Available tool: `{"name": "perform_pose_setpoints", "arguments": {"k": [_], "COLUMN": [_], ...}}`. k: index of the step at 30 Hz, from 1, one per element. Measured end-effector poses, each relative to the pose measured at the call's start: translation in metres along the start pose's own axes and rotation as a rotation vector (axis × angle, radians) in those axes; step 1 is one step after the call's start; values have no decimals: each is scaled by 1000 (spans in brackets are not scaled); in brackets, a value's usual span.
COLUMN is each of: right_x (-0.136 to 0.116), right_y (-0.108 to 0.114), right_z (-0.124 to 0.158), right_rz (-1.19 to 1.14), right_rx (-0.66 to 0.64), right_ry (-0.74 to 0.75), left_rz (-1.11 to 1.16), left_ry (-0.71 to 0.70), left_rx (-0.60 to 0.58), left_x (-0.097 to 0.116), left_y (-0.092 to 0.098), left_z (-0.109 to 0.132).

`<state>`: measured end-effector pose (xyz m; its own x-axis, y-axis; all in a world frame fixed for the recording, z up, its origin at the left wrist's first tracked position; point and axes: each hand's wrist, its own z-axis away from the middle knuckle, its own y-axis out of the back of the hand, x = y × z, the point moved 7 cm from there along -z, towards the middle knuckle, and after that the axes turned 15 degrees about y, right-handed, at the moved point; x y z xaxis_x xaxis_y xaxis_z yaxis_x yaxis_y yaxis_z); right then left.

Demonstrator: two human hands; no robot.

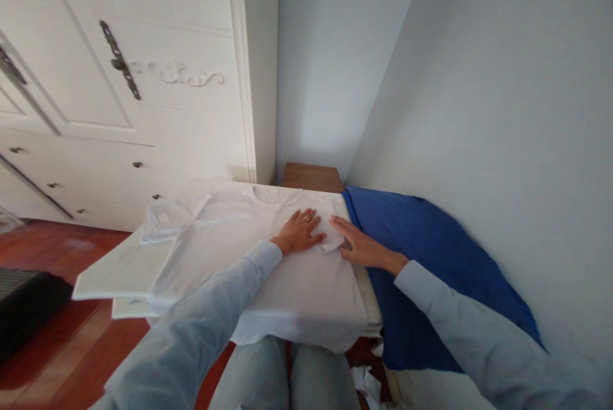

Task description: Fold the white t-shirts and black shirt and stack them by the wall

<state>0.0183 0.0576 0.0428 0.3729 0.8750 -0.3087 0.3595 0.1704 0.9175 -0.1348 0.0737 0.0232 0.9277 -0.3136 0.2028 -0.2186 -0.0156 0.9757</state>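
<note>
A white T-shirt (215,250) lies spread over a white tabletop (119,269), its neckline toward the far edge and its hem hanging over the near one. My left hand (301,231) rests flat on the upper right part of the shirt, fingers spread, a ring on one finger. Beside it, my right hand (357,244) is at the shirt's right sleeve (330,241), fingers stretched out and thumb apart. The sleeve's edge looks folded or creased there. I cannot tell whether the right fingertips press on the cloth.
Blue cloth (421,257) drapes over the table's right end against the grey wall (502,110). A white wardrobe (191,122) stands behind on the left, a brown wooden box-like piece (311,175) in the corner. On the reddish floor are a dark object (33,308) and crumpled white material (366,384).
</note>
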Motion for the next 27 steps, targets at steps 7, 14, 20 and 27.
{"name": "perform_pose_setpoints", "arguments": {"k": [7, 14, 20, 27], "right_x": [-18, -21, -52, -73], "right_y": [5, 14, 30, -7], "right_z": [7, 12, 1, -9], "right_rz": [335, 509, 531, 403], "right_rx": [-211, -289, -170, -218], "right_ry": [-137, -196, -167, -35], "left_rz": [-40, -57, -25, -49], "left_ry": [37, 30, 48, 33], "left_rx": [-19, -83, -40, 88], "left_x": [-1, 0, 0, 5], "left_y": [-1, -2, 0, 13], "left_z": [1, 1, 1, 12]}}
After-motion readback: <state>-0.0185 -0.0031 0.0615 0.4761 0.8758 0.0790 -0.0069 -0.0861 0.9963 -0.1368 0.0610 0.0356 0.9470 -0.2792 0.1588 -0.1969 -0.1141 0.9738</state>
